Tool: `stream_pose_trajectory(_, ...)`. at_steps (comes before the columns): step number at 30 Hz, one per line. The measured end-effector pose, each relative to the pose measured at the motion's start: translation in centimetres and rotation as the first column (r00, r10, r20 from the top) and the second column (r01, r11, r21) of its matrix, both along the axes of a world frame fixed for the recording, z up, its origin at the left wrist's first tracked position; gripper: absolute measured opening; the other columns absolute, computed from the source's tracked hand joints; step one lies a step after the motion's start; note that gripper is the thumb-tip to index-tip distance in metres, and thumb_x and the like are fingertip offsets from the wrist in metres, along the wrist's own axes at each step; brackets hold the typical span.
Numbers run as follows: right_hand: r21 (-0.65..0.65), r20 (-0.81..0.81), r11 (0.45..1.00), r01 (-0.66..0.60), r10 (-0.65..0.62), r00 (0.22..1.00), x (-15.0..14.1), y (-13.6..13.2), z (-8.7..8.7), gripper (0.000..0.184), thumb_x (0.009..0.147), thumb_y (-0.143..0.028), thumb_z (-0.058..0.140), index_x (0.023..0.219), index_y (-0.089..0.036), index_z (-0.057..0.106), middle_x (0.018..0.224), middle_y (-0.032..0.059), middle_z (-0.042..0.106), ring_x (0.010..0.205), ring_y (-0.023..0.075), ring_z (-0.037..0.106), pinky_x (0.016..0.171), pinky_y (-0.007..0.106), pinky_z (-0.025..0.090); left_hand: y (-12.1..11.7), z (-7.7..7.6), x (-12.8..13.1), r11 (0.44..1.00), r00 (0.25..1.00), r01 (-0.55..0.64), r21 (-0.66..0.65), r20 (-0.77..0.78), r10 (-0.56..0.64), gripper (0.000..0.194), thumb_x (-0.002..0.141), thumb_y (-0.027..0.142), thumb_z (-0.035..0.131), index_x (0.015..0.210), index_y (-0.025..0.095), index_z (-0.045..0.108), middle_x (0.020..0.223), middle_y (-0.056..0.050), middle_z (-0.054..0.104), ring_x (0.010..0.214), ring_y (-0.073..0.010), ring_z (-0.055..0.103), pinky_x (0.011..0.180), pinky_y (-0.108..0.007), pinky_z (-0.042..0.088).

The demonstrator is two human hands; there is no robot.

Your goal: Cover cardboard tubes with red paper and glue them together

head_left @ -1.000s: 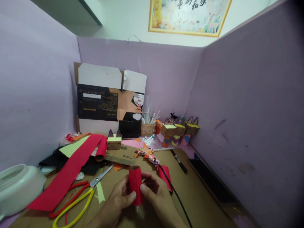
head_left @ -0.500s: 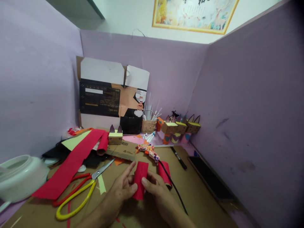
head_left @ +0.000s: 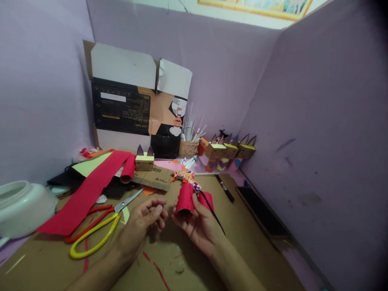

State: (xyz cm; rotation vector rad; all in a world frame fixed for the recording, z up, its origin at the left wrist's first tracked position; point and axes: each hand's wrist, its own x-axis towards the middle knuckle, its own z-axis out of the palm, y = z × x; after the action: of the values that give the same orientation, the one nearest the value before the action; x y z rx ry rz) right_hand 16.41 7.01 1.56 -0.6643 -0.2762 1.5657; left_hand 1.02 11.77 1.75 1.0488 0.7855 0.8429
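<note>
Red tube (head_left: 184,200) is held in the right hand (head_left: 198,227), above the cardboard mat (head_left: 248,242), near mid-view. Long axis is pitched: open end is aimed down and back at the camera, far end is pointed away, slight lean right. It's grasped from the right, thumb laid along the side; other fingers are partly hidden. Left hand (head_left: 148,218) is held apart from the tube: fingers loosely curled, grip released.

Tube is a cylinder, red outside, brown cardboard showing at the rim, bore dark. Surface looks matt and fairly smooth.

Second tube (head_left: 209,197), also red, is seen behind the right hand, crossed by a black cord (head_left: 217,219). Patterned tool (head_left: 183,176) is laid just beyond.

Scissors (head_left: 121,205), steel blades, red and yellow handles, are laid left of the left hand, tips pointed away. Flat red strip (head_left: 91,190) is spread beyond them. Third tube (head_left: 128,169) is set beside the eared box (head_left: 144,162), brown cardboard, pale yellow top.
</note>
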Motion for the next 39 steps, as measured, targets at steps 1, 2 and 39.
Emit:
stream_pose_trajectory(1,0.007,-0.004,1.0,0.009,-0.009,1.0,-0.1,0.0,-0.1,0.029,0.067,-0.041,0.074,0.077,-0.014,0.066,0.074,0.0042,0.071,0.07,0.0158,0.067,0.071,0.028,0.054,-0.1,0.0,0.0,1.0,1.0,0.007,0.001,-0.016,-0.007,0.034,0.067,0.04,0.071,0.085,0.016,0.056,0.067,0.001,0.062,0.05,-0.0088,0.053,0.041,-0.018,0.037)
stream_pose_trajectory(2,0.012,-0.004,1.0,0.019,-0.019,1.0,-0.1,0.0,-0.1,0.029,0.067,-0.04,0.076,0.077,-0.014,0.066,0.074,0.0038,0.071,0.071,0.0158,0.067,0.072,0.028,0.055,-0.1,-0.1,0.0,1.0,0.999,0.01,0.003,-0.033,-0.01,0.034,0.066,0.041,0.072,0.082,0.016,0.056,0.067,0.001,0.062,0.049,-0.0089,0.052,0.04,-0.018,0.037)
stream_pose_trajectory(39,0.184,0.726,0.895,-0.407,0.156,0.67,2.4,-1.6,0.8,0.061,0.062,-0.048,0.075,0.114,-0.021,0.057,0.113,0.0118,0.062,0.107,0.0275,0.055,0.093,0.043,0.038,-0.2,3.0,-3.2,0.533,0.785,0.579,0.617,-0.598,-0.16,0.021,0.077,0.019,0.059,0.098,0.021,0.061,0.118,-0.007,0.049,0.114,-0.0225,0.046,0.097,-0.035,0.038)
